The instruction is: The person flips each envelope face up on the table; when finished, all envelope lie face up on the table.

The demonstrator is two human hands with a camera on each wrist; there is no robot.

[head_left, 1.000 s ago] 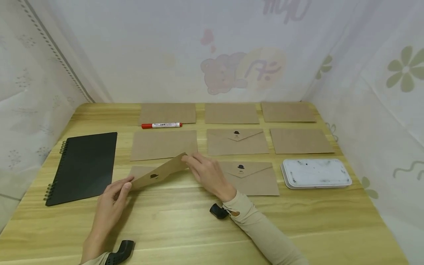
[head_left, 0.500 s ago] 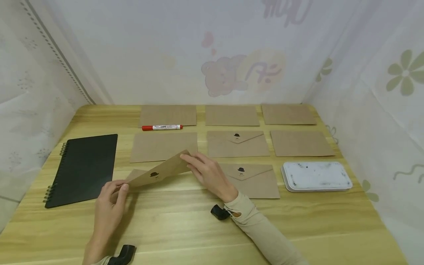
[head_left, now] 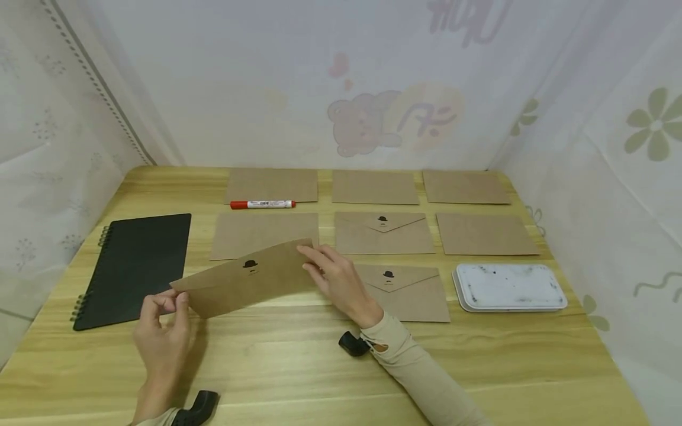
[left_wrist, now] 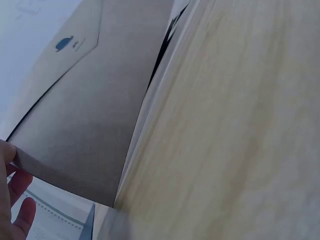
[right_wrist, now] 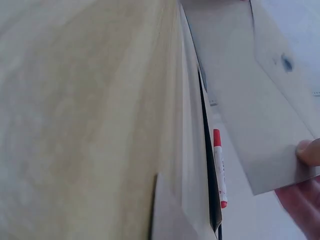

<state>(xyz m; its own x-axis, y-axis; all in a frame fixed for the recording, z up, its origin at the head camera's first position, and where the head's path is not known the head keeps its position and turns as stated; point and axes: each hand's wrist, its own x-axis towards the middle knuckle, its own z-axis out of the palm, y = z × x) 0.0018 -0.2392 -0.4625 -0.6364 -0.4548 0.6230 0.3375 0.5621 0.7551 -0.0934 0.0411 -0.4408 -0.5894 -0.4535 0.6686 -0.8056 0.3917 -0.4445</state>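
Note:
A brown kraft envelope [head_left: 247, 284] with a black hat print on its flap is held up at a slant above the wooden table [head_left: 298, 367]. My left hand [head_left: 161, 340] pinches its left end near the top corner. At the other end, the thumb and fingers of my right hand [head_left: 341, 281] grip the upper right corner. The printed flap side faces me, and the flap lies down. In the right wrist view, the thumb [right_wrist: 310, 152] presses on the envelope's face. Behind the held envelope, another plain brown envelope [head_left: 266, 231] lies partly covered.
Several brown envelopes lie in rows, including a plain one [head_left: 375, 187] at the back and two with hat prints, one [head_left: 383, 236] behind the other [head_left: 407, 299]. A red marker [head_left: 263, 205], black spiral notebook [head_left: 138, 269] and white tin case [head_left: 511, 287] lie around them.
My left hand has shifted left and toward me, turning the envelope so more of its printed face shows. The right hand keeps its hold in nearly the same place.

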